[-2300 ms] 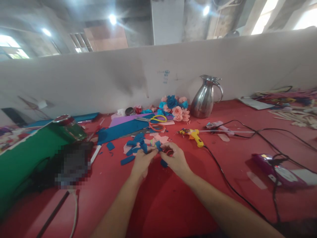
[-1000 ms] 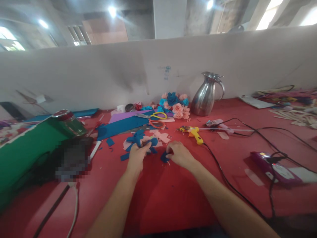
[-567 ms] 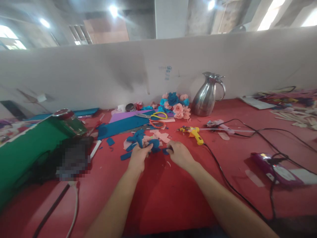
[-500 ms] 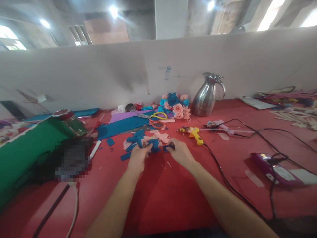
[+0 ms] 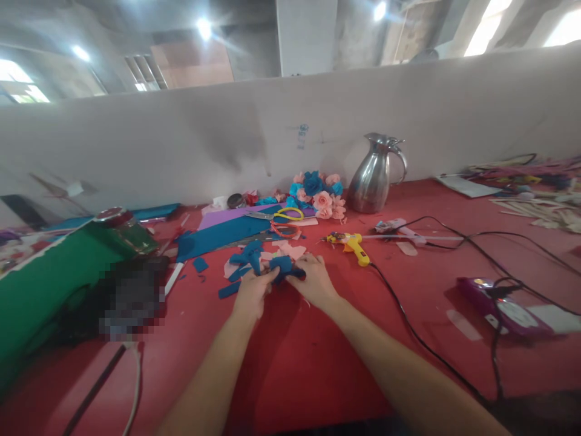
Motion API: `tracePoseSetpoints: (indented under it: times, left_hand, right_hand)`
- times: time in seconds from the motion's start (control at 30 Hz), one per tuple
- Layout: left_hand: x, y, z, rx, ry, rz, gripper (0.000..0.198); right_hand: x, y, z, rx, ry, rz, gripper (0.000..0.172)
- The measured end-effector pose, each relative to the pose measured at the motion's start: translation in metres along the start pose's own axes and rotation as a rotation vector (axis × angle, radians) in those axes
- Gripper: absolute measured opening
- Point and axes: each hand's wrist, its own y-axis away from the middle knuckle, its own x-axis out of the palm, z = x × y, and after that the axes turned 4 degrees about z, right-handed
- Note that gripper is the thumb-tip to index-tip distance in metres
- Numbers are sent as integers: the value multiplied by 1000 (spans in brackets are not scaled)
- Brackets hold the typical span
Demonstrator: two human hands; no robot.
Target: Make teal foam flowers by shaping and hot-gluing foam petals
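My left hand (image 5: pixel 252 290) and right hand (image 5: pixel 315 283) meet low over the surface (image 5: pixel 318 363). The fingers of both are clamped on one blue piece (image 5: pixel 284 265) between them. From it, glue gun (image 5: pixel 356 245) at 2 o'clock, scissors (image 5: pixel 284 215) at 12, blue scraps (image 5: pixel 245 257) at 10.

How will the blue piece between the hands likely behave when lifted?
Probably floppy: the blue piece looks curled between the left hand and right hand. Likely very light, being thin like the blue scraps beside it. It seems unlikely to roll or break.
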Motion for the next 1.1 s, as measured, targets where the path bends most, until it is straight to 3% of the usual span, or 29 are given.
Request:
tracePoseSetpoints:
  times: [0.17,0.3,0.37,0.5,0.6,0.83,1.1]
  left_hand:
    - [-2,0,-9,117,172,-86,39]
    - [-2,0,-15,134,277,-110,42]
    - [0,2,-14,98,282,-73,43]
    - [6,5,-6,19,270,-17,40]
    - [7,7,-3,-8,235,37,33]
    - [10,13,-11,41,81,138,26]
    - [6,10,-9,121,48,61,24]
  right_hand:
    - [6,-3,-6,47,24,-25,8]
    - [0,-4,-6,113,-78,-220,22]
    - [-3,-4,1,114,-279,-264,24]
    - [-5,0,19,102,-850,-85,30]
    - [-7,0,24,175,-1022,-38,21]
    - [-16,-1,19,210,-956,138,12]
    - [-13,4,23,169,-877,85,12]
